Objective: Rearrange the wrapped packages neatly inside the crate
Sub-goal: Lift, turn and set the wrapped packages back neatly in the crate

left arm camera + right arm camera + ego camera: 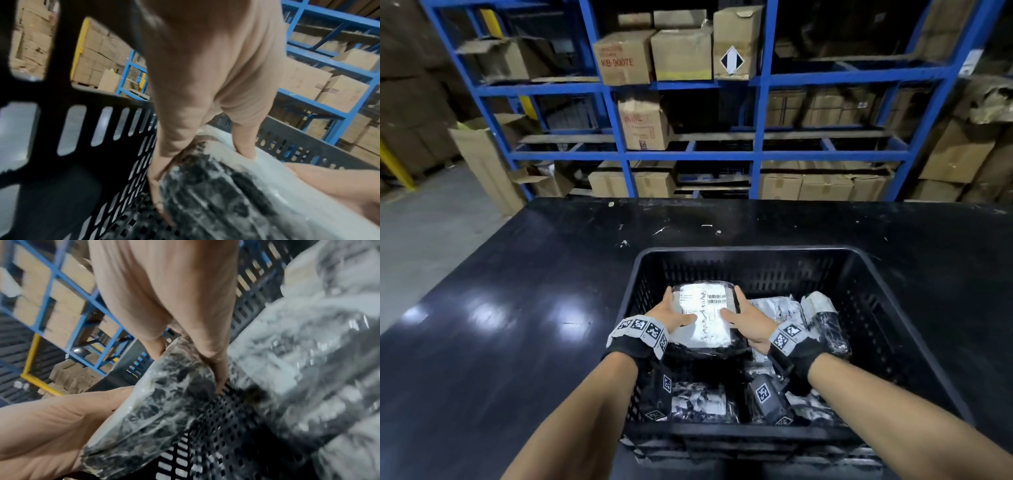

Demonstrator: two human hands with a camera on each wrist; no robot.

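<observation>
Head view: left hand (674,312) and right hand (747,320) clamp the labelled package (705,317) by its sides above the black crate (739,255) floor — best lowered flat, square against the crate's left wall.

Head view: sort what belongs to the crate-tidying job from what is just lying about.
Job:
- black slotted plastic crate
- flat plastic-wrapped package with white label, held by left hand and right hand
- other wrapped packages

Lying about:
- black table
- blue metal shelving
- brown cardboard boxes
</observation>
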